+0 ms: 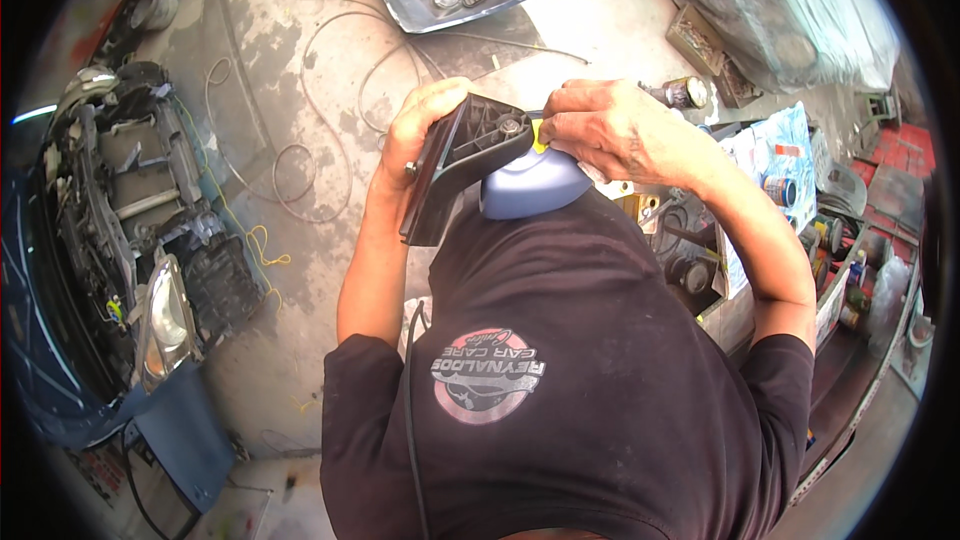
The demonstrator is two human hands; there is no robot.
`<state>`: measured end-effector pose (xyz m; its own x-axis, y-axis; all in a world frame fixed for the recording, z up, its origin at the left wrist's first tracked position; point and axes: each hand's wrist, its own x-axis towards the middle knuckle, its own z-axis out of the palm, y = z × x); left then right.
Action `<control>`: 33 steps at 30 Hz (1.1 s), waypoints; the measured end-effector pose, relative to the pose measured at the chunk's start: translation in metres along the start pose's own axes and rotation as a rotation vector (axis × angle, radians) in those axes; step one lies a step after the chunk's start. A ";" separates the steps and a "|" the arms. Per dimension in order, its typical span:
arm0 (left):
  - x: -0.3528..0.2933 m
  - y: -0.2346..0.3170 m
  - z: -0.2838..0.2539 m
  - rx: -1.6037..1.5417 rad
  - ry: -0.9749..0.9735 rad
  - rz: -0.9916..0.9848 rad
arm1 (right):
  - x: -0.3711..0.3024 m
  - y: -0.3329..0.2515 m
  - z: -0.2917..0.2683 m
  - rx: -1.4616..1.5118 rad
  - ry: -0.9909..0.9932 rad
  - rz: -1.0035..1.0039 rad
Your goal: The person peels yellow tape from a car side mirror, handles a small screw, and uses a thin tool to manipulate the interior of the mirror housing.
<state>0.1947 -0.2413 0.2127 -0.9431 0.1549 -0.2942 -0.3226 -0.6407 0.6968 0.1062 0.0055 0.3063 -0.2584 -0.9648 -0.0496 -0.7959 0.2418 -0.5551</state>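
Head view: nearest is a black cloth shirt (620, 370); just beyond its chest, a car side mirror with a black plastic bracket (465, 162) and rounded pale-blue shell (535, 187) tilts between both hands. Left forearm raised, the left hand (428, 120) clamps its fingers around the bracket. Right elbow bent outward, the right hand (612, 130) curls its fingers together against a small yellow strip (540, 136); whether they pinch it, I cannot tell. Far off lies a grey plastic bumper (405, 2).
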 end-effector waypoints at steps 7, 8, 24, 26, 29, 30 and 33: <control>0.004 -0.004 -0.013 0.021 -0.025 -0.024 | 0.004 0.000 -0.004 -0.013 0.022 -0.089; 0.003 -0.005 -0.010 0.015 -0.009 -0.028 | 0.005 0.000 -0.004 -0.008 0.006 -0.079; -0.002 0.001 -0.002 0.178 -0.228 0.077 | 0.002 -0.003 0.005 0.190 0.188 0.042; -0.006 0.001 -0.001 0.185 -0.220 0.088 | 0.000 0.002 0.003 0.201 0.202 -0.021; -0.004 -0.003 -0.009 0.219 -0.217 0.121 | -0.005 -0.002 -0.007 0.301 0.171 0.027; -0.003 -0.003 -0.010 0.219 -0.232 0.144 | -0.006 -0.003 -0.007 0.308 0.175 0.054; 0.001 -0.005 -0.013 0.179 -0.310 0.191 | -0.008 -0.015 -0.005 0.248 0.171 0.064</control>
<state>0.1967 -0.2480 0.2001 -0.9583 0.2823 0.0436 -0.1221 -0.5432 0.8307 0.1176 0.0101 0.3194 -0.4094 -0.9116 0.0378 -0.6222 0.2486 -0.7423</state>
